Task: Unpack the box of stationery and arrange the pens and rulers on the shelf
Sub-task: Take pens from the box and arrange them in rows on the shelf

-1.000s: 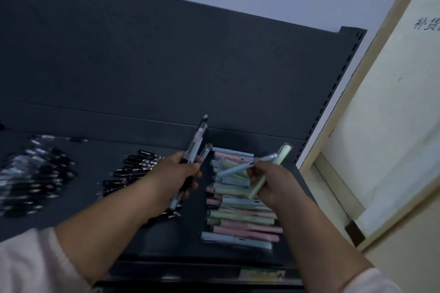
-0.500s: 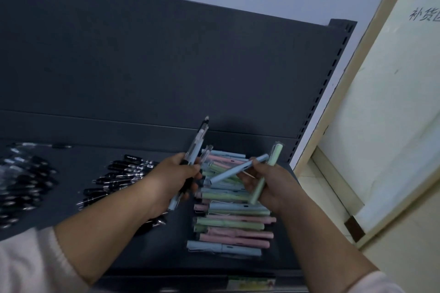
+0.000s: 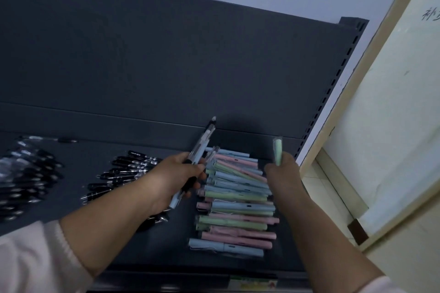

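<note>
My left hand [image 3: 176,175] grips a small bundle of clear and pale-blue pens [image 3: 201,147], held above the dark grey metal shelf [image 3: 81,157], evidently as stock awaiting placement. My right hand [image 3: 283,173] is closed round one mint-green plastic pen [image 3: 277,151], upright beside the stack of pastel pink, green and blue pens [image 3: 238,211] lying crosswise on the shelf, where I judge it belongs. Black pens [image 3: 128,171] lie grouped separately to the left, sorted by type.

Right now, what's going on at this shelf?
A person is stocking a dark shelf with pens. Their left hand grips a few pens, and their right hand holds a green pen at the right edge of a stack of pastel pens. Black pens lie in groups further left.
</note>
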Demonstrator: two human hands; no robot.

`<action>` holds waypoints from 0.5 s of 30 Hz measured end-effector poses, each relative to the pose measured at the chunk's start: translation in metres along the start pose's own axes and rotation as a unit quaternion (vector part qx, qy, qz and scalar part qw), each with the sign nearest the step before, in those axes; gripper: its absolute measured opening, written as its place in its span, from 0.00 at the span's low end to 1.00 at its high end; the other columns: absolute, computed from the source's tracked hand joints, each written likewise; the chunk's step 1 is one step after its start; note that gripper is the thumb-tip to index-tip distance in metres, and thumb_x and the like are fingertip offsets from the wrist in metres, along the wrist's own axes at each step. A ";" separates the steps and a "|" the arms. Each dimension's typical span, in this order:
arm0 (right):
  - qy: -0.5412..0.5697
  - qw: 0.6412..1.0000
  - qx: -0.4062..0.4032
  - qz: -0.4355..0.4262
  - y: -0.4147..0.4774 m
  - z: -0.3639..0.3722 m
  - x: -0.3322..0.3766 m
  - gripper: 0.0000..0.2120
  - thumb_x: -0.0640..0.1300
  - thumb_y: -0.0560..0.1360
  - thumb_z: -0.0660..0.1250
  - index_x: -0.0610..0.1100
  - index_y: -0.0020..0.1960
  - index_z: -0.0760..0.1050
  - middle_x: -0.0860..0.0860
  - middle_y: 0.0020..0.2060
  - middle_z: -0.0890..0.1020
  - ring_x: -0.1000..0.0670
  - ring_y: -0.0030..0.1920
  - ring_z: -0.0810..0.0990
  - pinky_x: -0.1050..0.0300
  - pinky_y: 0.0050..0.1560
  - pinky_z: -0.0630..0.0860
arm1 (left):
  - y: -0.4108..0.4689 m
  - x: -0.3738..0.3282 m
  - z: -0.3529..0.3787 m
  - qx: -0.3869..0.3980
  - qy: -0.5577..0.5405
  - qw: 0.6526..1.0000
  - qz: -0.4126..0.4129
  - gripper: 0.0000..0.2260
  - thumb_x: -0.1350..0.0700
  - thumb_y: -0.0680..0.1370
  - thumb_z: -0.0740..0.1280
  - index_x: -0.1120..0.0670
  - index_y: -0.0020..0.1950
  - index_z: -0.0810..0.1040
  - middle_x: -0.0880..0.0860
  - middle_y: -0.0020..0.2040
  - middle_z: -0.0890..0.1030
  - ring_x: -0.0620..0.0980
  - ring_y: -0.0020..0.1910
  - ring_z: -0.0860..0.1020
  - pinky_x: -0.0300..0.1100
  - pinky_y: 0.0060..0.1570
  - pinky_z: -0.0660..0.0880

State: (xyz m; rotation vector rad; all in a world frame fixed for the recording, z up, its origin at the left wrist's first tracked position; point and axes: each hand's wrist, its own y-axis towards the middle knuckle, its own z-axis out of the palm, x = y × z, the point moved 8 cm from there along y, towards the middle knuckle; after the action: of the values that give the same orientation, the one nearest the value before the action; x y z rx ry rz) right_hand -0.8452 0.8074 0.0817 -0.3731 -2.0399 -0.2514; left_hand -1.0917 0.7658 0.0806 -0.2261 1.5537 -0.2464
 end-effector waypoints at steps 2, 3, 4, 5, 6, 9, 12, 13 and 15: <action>-0.078 0.994 0.024 -0.078 -0.001 0.007 0.012 0.15 0.33 0.75 0.56 0.43 0.58 0.72 0.40 0.48 0.75 0.46 0.35 0.73 0.57 0.30 0.70 | -0.001 -0.001 0.002 0.006 0.001 1.000 -0.001 0.04 0.61 0.79 0.65 0.54 0.50 0.77 0.52 0.36 0.80 0.47 0.30 0.75 0.38 0.28 0.68; -0.125 0.984 0.056 -0.118 -0.005 0.014 0.017 0.20 0.32 0.75 0.56 0.45 0.63 0.72 0.41 0.51 0.76 0.45 0.39 0.75 0.56 0.33 0.72 | -0.001 -0.002 0.003 0.009 0.000 1.000 -0.001 0.03 0.60 0.79 0.65 0.54 0.49 0.77 0.52 0.35 0.81 0.47 0.30 0.75 0.38 0.28 0.68; -0.187 0.966 0.089 -0.155 -0.009 0.024 0.020 0.24 0.31 0.75 0.56 0.47 0.67 0.71 0.42 0.54 0.76 0.44 0.45 0.77 0.55 0.40 0.74 | -0.002 -0.003 0.003 0.012 -0.002 1.000 -0.001 0.03 0.60 0.78 0.65 0.54 0.49 0.77 0.51 0.34 0.82 0.47 0.30 0.75 0.38 0.28 0.68; -0.264 0.939 0.119 -0.187 -0.012 0.035 0.022 0.26 0.31 0.75 0.56 0.49 0.69 0.70 0.43 0.59 0.76 0.44 0.53 0.76 0.53 0.48 0.74 | -0.002 -0.003 0.004 0.015 -0.004 1.000 -0.001 0.03 0.60 0.78 0.65 0.54 0.49 0.77 0.51 0.34 0.82 0.46 0.30 0.75 0.39 0.28 0.68; -0.339 0.906 0.139 -0.210 -0.015 0.045 0.022 0.28 0.32 0.74 0.57 0.52 0.71 0.68 0.45 0.63 0.75 0.43 0.59 0.74 0.53 0.56 0.73 | -0.003 -0.004 0.004 0.017 -0.003 1.000 -0.001 0.03 0.60 0.78 0.66 0.54 0.50 0.77 0.51 0.34 0.83 0.46 0.29 0.76 0.39 0.28 0.68; -0.426 0.859 0.148 -0.241 -0.019 0.056 0.028 0.29 0.34 0.76 0.58 0.54 0.73 0.66 0.49 0.67 0.72 0.44 0.65 0.69 0.52 0.62 0.66 | -0.005 -0.004 0.003 0.026 0.000 1.000 0.000 0.04 0.59 0.78 0.66 0.55 0.51 0.78 0.51 0.34 0.83 0.46 0.29 0.76 0.39 0.30 0.69; -0.183 0.953 0.153 -0.188 -0.021 0.047 0.043 0.20 0.39 0.79 0.60 0.48 0.69 0.70 0.48 0.61 0.77 0.48 0.54 0.77 0.57 0.51 0.73 | -0.007 -0.004 0.003 0.032 0.000 0.999 0.002 0.05 0.59 0.78 0.66 0.55 0.52 0.78 0.51 0.34 0.83 0.46 0.28 0.76 0.39 0.30 0.68; -0.021 0.977 0.186 -0.099 -0.023 0.047 0.042 0.16 0.40 0.79 0.61 0.47 0.67 0.72 0.47 0.56 0.79 0.49 0.47 0.78 0.59 0.44 0.74 | -0.007 -0.004 0.003 0.032 -0.003 0.999 0.003 0.05 0.59 0.78 0.66 0.55 0.52 0.78 0.51 0.34 0.83 0.46 0.28 0.76 0.39 0.30 0.67; 0.267 0.918 0.280 0.087 -0.040 0.063 0.040 0.08 0.41 0.79 0.63 0.43 0.57 0.76 0.47 0.45 0.81 0.51 0.37 0.77 0.60 0.35 0.74 | -0.007 -0.003 0.004 0.035 -0.010 0.999 0.003 0.05 0.59 0.78 0.66 0.55 0.53 0.79 0.52 0.34 0.83 0.46 0.28 0.76 0.39 0.30 0.67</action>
State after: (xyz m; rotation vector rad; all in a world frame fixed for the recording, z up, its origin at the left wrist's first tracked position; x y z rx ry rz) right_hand -0.9294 0.7976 0.0866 -0.1022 -1.4419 0.3138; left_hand -1.0875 0.7602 0.0860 -0.1689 1.5223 -0.2921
